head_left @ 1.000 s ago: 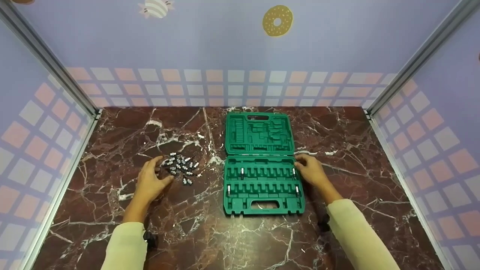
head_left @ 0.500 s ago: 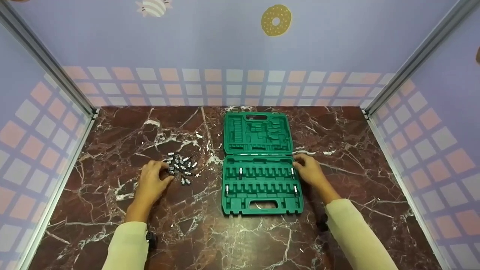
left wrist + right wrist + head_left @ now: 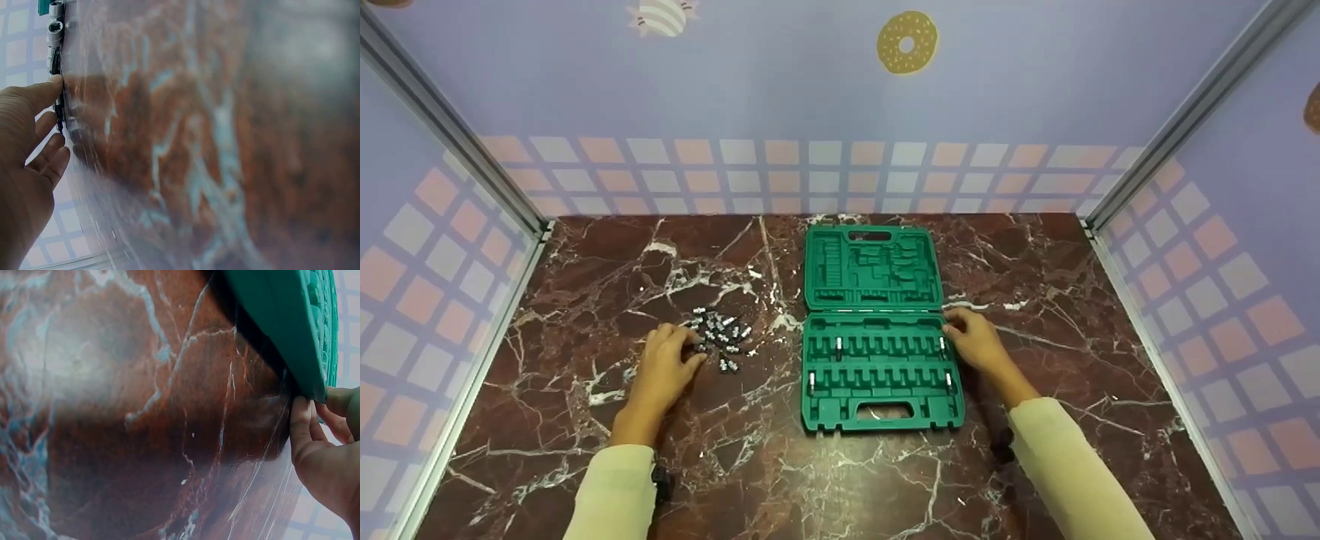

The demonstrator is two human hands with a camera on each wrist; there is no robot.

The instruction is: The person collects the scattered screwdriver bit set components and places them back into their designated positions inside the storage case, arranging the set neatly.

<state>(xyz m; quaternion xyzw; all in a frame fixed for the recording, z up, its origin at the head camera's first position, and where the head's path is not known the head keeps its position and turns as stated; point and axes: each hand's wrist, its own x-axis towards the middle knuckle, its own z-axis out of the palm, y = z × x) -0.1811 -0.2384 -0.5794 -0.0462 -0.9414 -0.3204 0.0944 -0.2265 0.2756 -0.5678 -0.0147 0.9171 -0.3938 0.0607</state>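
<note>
A green socket case (image 3: 883,394) lies unfolded on the marble table. Four corners aside, its lower tray bears several bit sockets, one being a socket (image 3: 838,348) in the upper row. My right hand (image 3: 979,346) holds the tray's right edge; in the right wrist view, fingers (image 3: 302,419) lie on both sides of the green edge (image 3: 306,377). My left hand (image 3: 664,367) is at the left side of a loose pile of bit sockets (image 3: 724,330), thumb and fingertips apart around its edge. In the left wrist view, the thumb (image 3: 45,93) is beside a chrome-and-black bit socket (image 3: 55,34).
The lid (image 3: 874,266) lies back beyond the hinge, its moulded recesses facing up. Patterned panels (image 3: 780,90) enclose the table (image 3: 877,487) at the back and both sides. Between the pile and the case runs a strip of marble.
My left thumb and fingers have drawn closer together at the pile's left edge. The right hand stays at the case edge. The whole head view has shifted slightly.
</note>
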